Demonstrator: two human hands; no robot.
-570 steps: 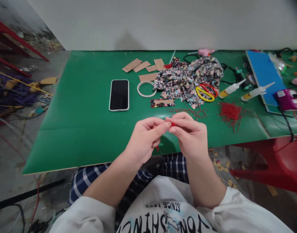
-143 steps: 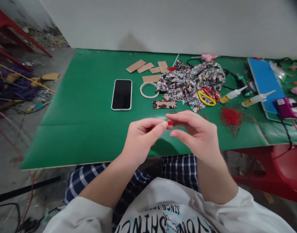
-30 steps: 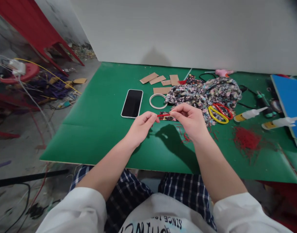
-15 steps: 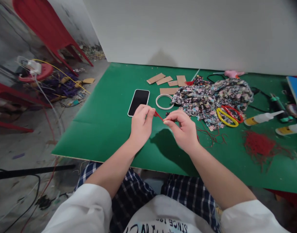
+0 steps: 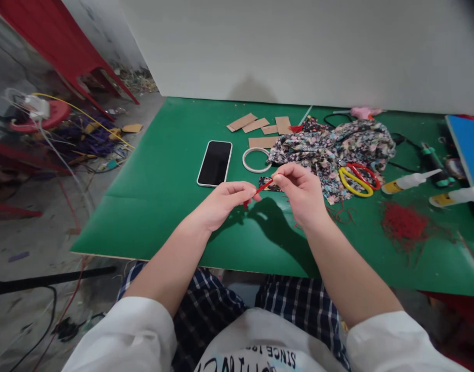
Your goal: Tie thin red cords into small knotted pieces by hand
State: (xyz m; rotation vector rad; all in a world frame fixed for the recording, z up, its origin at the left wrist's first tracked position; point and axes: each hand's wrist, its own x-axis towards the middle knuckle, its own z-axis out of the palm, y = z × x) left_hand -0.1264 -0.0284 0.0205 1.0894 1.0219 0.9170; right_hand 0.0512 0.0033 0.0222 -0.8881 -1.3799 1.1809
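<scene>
A red thread bundle (image 5: pixel 265 185) is stretched between my two hands above the green table. My left hand (image 5: pixel 231 200) pinches its lower end, and a short red tail hangs below those fingers. With thumb and forefinger, my right hand (image 5: pixel 299 187) grips the upper end, a little higher and to the right. Just behind the bundle lies a small floral fabric piece (image 5: pixel 265 181), partly covered. Loose red threads (image 5: pixel 341 213) lie right of my right hand. A phone (image 5: pixel 215 163) and a white tape roll (image 5: pixel 245 164) rest beyond my hands.
Cardboard strips (image 5: pixel 262 142) lie near the white panel (image 5: pixel 291 51). Floral cloth (image 5: pixel 333 147) is heaped on the right, with yellow-and-red-handled scissors (image 5: pixel 355 183) on it. Glue bottles (image 5: pixel 409 182), a red thread pile (image 5: pixel 405 225) and a blue board (image 5: pixel 469 150) are further right.
My left hand has lowered and turned flatter, while my right hand has risen slightly. The red bundle now slants up toward the right instead of down. The view has shifted a little.
</scene>
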